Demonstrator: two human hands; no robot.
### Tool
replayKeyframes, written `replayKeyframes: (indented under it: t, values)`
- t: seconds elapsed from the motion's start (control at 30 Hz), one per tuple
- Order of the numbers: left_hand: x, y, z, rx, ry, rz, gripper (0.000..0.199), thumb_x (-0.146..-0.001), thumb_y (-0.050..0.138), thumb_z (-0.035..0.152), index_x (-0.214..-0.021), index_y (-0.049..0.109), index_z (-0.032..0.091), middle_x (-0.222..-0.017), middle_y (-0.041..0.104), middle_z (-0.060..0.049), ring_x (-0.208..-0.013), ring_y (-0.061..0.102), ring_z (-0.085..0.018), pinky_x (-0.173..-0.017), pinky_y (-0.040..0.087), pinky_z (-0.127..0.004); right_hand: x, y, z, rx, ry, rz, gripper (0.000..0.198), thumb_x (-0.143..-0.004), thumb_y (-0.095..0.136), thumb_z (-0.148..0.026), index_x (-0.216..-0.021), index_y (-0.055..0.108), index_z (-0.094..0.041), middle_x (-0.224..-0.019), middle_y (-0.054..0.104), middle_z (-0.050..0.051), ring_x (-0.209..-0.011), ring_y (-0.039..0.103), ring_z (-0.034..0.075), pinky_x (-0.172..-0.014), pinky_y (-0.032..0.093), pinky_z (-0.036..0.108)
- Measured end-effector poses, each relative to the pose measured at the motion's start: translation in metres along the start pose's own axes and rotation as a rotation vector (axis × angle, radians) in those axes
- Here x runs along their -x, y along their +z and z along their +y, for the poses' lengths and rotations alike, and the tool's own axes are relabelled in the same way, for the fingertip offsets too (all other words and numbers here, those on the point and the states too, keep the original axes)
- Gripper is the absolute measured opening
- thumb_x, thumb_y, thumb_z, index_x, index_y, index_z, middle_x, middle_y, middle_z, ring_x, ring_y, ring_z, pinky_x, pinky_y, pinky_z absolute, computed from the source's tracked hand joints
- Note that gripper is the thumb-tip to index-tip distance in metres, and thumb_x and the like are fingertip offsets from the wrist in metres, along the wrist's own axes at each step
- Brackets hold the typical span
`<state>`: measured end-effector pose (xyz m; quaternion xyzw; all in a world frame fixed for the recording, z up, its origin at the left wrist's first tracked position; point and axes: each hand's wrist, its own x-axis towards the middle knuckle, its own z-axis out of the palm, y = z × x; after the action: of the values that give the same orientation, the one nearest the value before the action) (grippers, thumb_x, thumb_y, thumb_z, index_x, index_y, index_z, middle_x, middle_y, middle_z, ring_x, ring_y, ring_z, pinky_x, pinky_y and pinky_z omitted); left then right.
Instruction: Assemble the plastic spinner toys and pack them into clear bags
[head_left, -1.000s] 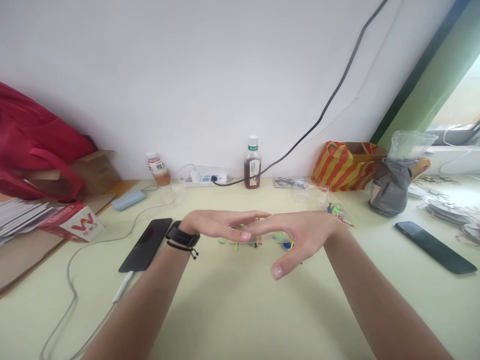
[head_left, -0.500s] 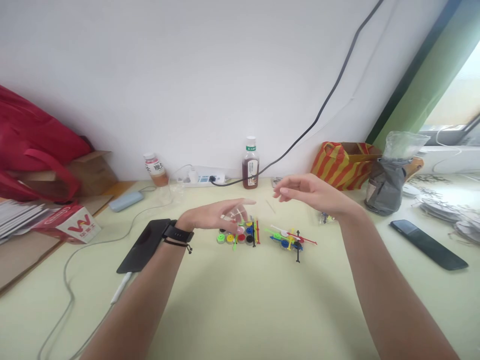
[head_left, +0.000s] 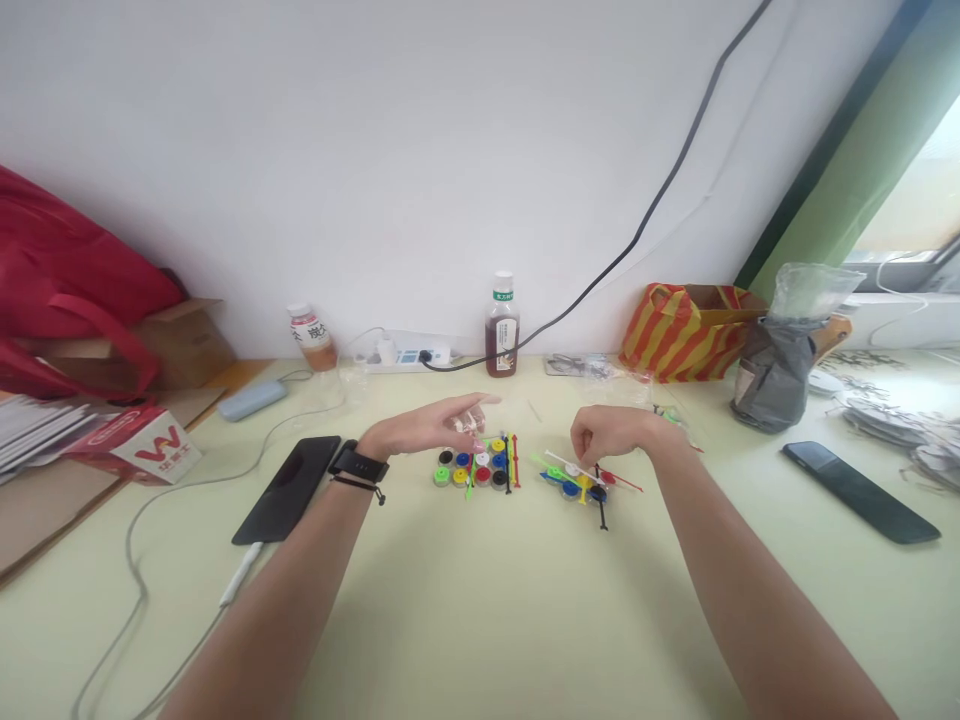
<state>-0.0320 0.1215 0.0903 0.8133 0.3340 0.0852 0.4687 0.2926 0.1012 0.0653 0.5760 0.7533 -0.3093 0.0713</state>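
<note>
The person's right hand (head_left: 611,432) is hovering low over the right cluster of coloured arrow pieces (head_left: 570,491), its fingers drawn together and pointing down at the white piece (head_left: 573,470). The fingertips are seeming to meet that piece; whether they are actually clamping it cannot be told. Green, blue, yellow, red and black pieces are lying overlapped around it on the pale surface (head_left: 487,610).

The left hand (head_left: 420,424) is hanging just over the far side of the left cluster, thumb and index finger standing apart; whether its other fingers are holding anything cannot be made out. Under and near it, round coloured discs (head_left: 483,478) are sitting close together in rows, with long arrows (head_left: 508,470) lying along their right side.

The step in hand is apparently the right hand picking out a single piece from the pile. The next move is calling for a narrow pinch on the white piece and a straight lift, keeping the crossing arrows undisturbed while the left hand is staying clear.
</note>
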Motion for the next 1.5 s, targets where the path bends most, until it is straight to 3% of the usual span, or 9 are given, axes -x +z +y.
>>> replayKeyframes:
  t: [0.23, 0.33, 0.43, 0.5, 0.57, 0.73, 0.97, 1.23, 1.5]
  values:
    - [-0.002, -0.002, -0.012, 0.034, 0.037, -0.003, 0.071, -0.092, 0.069, 0.045, -0.156, 0.044, 0.030, -0.120, 0.060, -0.006, -0.110, 0.057, -0.025, -0.098, 0.044, -0.038, 0.014, -0.013, 0.025, 0.024, 0.114, 0.181, 0.007, -0.063, 0.071, -0.017, -0.070, 0.072, -0.019, -0.076, 0.073, 0.007, -0.066, 0.065, 0.021, -0.053, 0.042, 0.029]
    - [-0.001, -0.003, -0.012, 0.079, 0.064, -0.030, 0.070, -0.092, 0.068, 0.043, -0.156, 0.043, 0.029, -0.118, 0.061, -0.006, -0.111, 0.056, -0.025, -0.099, 0.043, -0.039, 0.027, -0.025, 0.029, 0.012, 0.093, 0.367, 0.006, -0.068, 0.069, -0.014, -0.071, 0.070, -0.019, -0.085, 0.075, 0.009, -0.076, 0.068, 0.023, -0.061, 0.048, 0.031]
    - [-0.001, -0.002, -0.010, 0.128, 0.112, -0.044, 0.066, -0.093, 0.066, 0.042, -0.154, 0.046, 0.027, -0.117, 0.060, -0.007, -0.109, 0.056, -0.025, -0.097, 0.043, -0.038, 0.042, -0.035, 0.021, -0.159, -0.072, 0.727, 0.003, -0.078, 0.069, -0.021, -0.079, 0.072, -0.020, -0.085, 0.076, 0.007, -0.081, 0.070, 0.023, -0.071, 0.055, 0.033]
    - [-0.001, -0.001, -0.008, 0.184, 0.162, -0.049, 0.064, -0.094, 0.063, 0.045, -0.153, 0.047, 0.025, -0.116, 0.060, -0.008, -0.106, 0.055, -0.025, -0.092, 0.045, -0.037, 0.048, -0.038, 0.011, -0.382, -0.237, 0.957, 0.013, -0.083, 0.073, -0.033, -0.086, 0.072, -0.021, -0.086, 0.075, 0.007, -0.081, 0.071, 0.024, -0.073, 0.058, 0.035]
    - [-0.002, 0.000, -0.006, 0.245, 0.203, -0.068, 0.064, -0.095, 0.060, 0.048, -0.153, 0.048, 0.023, -0.115, 0.059, -0.010, -0.103, 0.055, -0.025, -0.089, 0.045, -0.037, 0.051, -0.037, -0.002, -0.614, -0.386, 1.082, 0.026, -0.082, 0.078, -0.045, -0.092, 0.072, -0.022, -0.090, 0.075, 0.008, -0.080, 0.071, 0.024, -0.073, 0.060, 0.038]
    - [-0.005, 0.005, -0.004, 0.291, 0.201, -0.093, 0.064, -0.095, 0.059, 0.051, -0.153, 0.049, 0.024, -0.118, 0.058, -0.011, -0.104, 0.055, -0.025, -0.086, 0.044, -0.035, 0.042, -0.028, -0.033, -0.828, -0.523, 1.010, 0.036, -0.078, 0.083, -0.053, -0.092, 0.072, -0.022, -0.092, 0.074, 0.008, -0.077, 0.069, 0.022, -0.072, 0.060, 0.038]
    - [-0.009, 0.010, -0.003, 0.269, 0.178, -0.101, 0.065, -0.097, 0.059, 0.049, -0.156, 0.044, 0.029, -0.116, 0.060, -0.009, -0.104, 0.057, -0.025, -0.086, 0.046, -0.034, 0.026, -0.014, -0.053, -0.688, -0.486, 0.795, 0.029, -0.082, 0.077, -0.047, -0.086, 0.073, -0.019, -0.087, 0.075, 0.008, -0.071, 0.065, 0.018, -0.064, 0.055, 0.033]
    - [-0.011, 0.012, -0.005, 0.279, 0.145, -0.054, 0.068, -0.092, 0.066, 0.047, -0.155, 0.046, 0.028, -0.118, 0.062, -0.008, -0.107, 0.058, -0.025, -0.089, 0.046, -0.035, 0.021, -0.012, -0.052, -0.687, -0.372, 0.821, 0.022, -0.079, 0.078, -0.038, -0.084, 0.073, -0.017, -0.083, 0.076, 0.008, -0.067, 0.066, 0.019, -0.061, 0.054, 0.032]
    - [-0.013, 0.017, -0.010, 0.577, 0.091, -0.084, 0.057, -0.097, 0.059, 0.045, -0.149, 0.051, 0.025, -0.113, 0.061, -0.010, -0.102, 0.059, -0.024, -0.081, 0.046, -0.032, 0.023, -0.012, -0.060, -0.484, -0.382, 0.852, 0.043, -0.095, 0.061, -0.058, -0.085, 0.077, -0.019, -0.083, 0.074, 0.006, -0.065, 0.059, 0.017, -0.056, 0.044, 0.030]
